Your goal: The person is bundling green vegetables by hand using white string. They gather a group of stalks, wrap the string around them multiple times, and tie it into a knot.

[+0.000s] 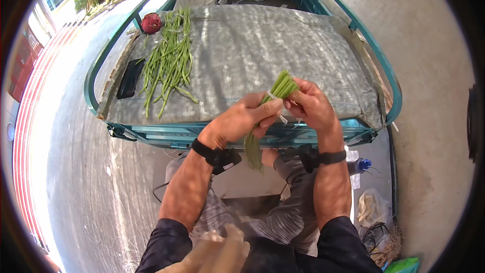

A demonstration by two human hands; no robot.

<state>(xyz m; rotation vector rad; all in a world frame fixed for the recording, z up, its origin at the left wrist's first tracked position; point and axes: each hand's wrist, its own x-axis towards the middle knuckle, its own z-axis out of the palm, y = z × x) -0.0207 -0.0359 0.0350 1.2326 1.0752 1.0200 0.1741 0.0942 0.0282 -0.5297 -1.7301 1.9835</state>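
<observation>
My left hand is closed around a bundle of green stalks in front of me. A pale tie circles the stalks just above my left thumb. The cut ends point up and to the right, while a broad green leaf hangs below my left hand. Close against the bundle's right side, my right hand has its thumb and fingers pinched together; what lies between them is hidden. Long green beans, several of them in tied bunches, lie on the grey cloth to the left.
A dark red ball and a black phone sit beside the beans. A teal metal rail borders the cloth-covered cart bed. At the far end stands a white bucket. A blue-capped bottle and a plastic bag are low on the right.
</observation>
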